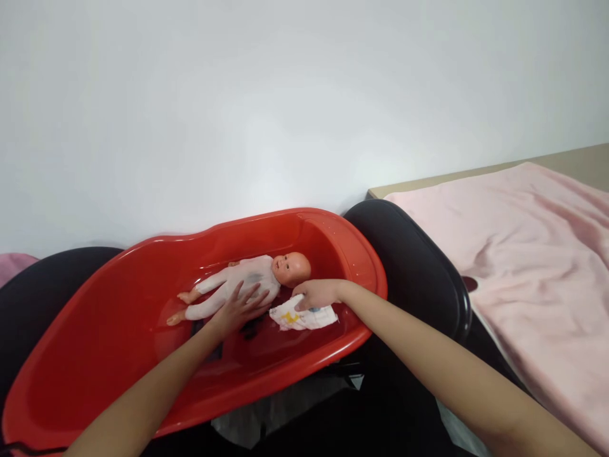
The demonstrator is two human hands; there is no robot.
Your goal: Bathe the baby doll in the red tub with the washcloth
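A baby doll (254,277) with a soft white body lies on its back in a red baby bathtub (109,330), its head toward the right end. My left hand (241,309) rests on the doll's side with fingers spread. In my right hand (316,295), near the doll's head, is a white washcloth (304,318) with a yellow print, pinched between thumb and fingers. The cloth hangs down low inside the tub. Water seems to cover the tub's bottom around the doll.
Black chairs (413,260) stand at both ends of the tub. To the right, a pink blanket (537,254) covers a wooden table (583,164). A white wall (266,101) rises behind the tub. Something pink (16,265) shows at the far left.
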